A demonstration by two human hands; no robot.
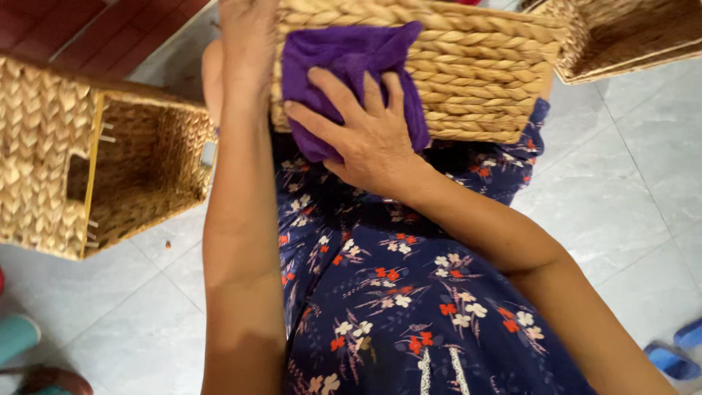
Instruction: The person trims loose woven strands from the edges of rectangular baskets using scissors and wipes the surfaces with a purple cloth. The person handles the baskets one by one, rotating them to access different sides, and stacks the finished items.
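A woven straw basket [475,66] rests on my lap, its side wall facing me. My right hand [365,132] presses a purple cloth [344,51] flat against that wall, fingers spread over the fabric. My left hand [245,36] grips the basket's left edge at the top of the view; its fingers are partly cut off by the frame. I wear dark blue clothing with a flower print [387,292].
A second woven basket [102,175] lies on its side at the left, opening toward me. A third woven basket [629,36] sits at the top right. Grey floor tiles [629,190] surround me. Blue slippers [676,351] lie at the bottom right, other footwear [22,351] at the bottom left.
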